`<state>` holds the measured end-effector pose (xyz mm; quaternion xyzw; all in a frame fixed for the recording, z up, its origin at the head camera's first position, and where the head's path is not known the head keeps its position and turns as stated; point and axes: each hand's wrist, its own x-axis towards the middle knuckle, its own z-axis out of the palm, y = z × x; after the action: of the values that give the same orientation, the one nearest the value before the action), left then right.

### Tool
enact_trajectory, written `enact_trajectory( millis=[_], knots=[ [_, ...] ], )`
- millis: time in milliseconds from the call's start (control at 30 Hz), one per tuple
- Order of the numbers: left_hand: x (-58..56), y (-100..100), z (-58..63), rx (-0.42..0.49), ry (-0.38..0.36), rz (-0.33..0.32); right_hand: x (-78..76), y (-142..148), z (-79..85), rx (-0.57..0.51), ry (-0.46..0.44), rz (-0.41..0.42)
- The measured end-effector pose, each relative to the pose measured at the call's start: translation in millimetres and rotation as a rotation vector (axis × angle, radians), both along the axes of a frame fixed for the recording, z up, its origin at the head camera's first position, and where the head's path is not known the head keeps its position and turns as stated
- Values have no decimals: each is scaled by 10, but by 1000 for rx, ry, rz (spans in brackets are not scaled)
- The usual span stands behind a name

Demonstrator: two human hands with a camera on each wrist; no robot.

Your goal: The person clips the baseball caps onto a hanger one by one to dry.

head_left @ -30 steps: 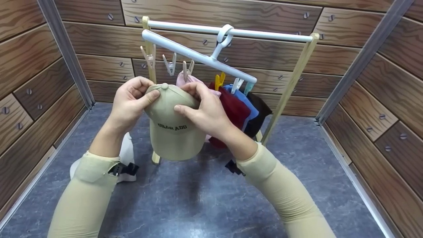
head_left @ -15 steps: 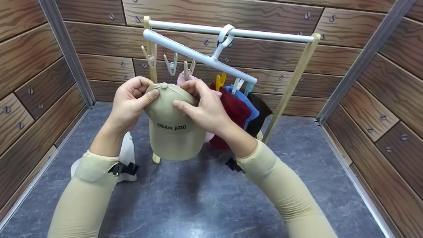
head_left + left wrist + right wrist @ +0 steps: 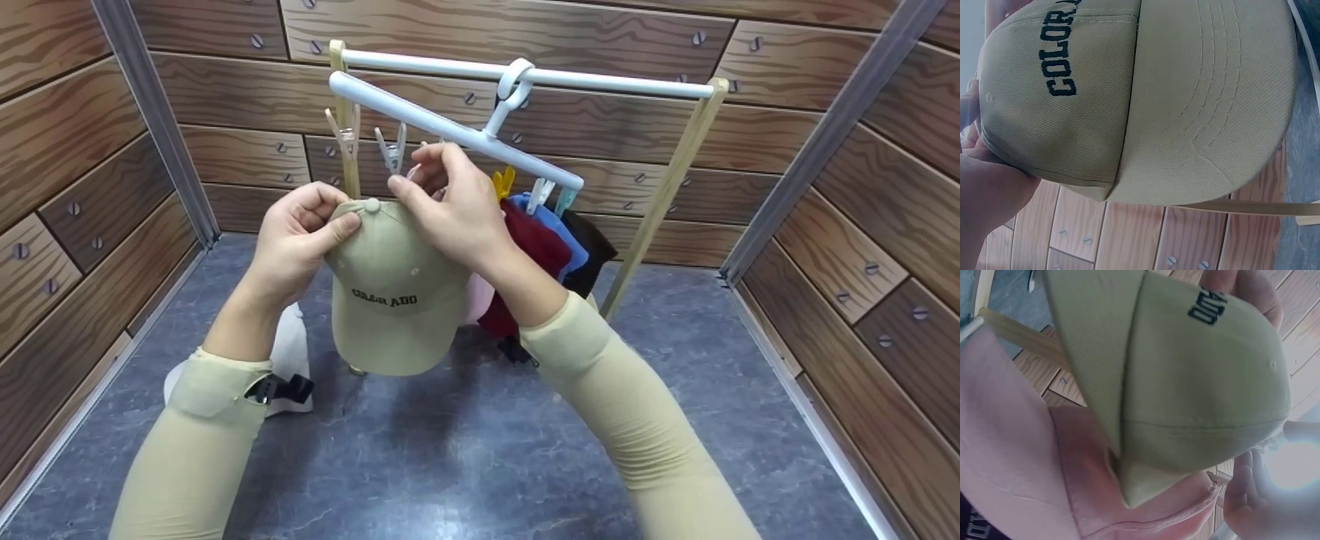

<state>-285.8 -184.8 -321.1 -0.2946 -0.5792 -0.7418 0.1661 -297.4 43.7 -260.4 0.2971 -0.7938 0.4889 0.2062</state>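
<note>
My left hand (image 3: 292,240) pinches the crown of a beige baseball cap (image 3: 390,274) between thumb and fingers. The cap hangs brim down, its COLORADO lettering facing me; in the left wrist view its brim (image 3: 1230,101) points right. My right hand (image 3: 469,214) is raised beside the top of the crown, thumb and forefinger apart and holding nothing. Just left of its fingertips hangs a pale grey clothespin (image 3: 392,152) with no cap in it. A pink cap (image 3: 1016,439) sits close behind the beige one, mostly hidden by the right hand in the head view.
A white hanger (image 3: 442,124) tilts down to the right from the rack's rail (image 3: 615,82). Dark red (image 3: 536,244), blue (image 3: 574,255) and black (image 3: 596,240) caps hang from its clothespins. Another bare clothespin (image 3: 346,139) hangs far left. Behind my left wrist stands a white cap (image 3: 291,349).
My right hand has let go of the beige cap and moved up and slightly left toward the clothespins. The left hand keeps its pinch, and the cap has dropped slightly.
</note>
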Motion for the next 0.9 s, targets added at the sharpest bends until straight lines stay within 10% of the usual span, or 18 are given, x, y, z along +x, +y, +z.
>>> enact_trajectory(
  millis=[500,900],
  knots=[
    [16,-73,-43,7,-19,0,-113,-266,142,307,141,-473],
    [8,-109,-70,5,-24,3,-258,-410,129,389,213,-589]
  ],
)
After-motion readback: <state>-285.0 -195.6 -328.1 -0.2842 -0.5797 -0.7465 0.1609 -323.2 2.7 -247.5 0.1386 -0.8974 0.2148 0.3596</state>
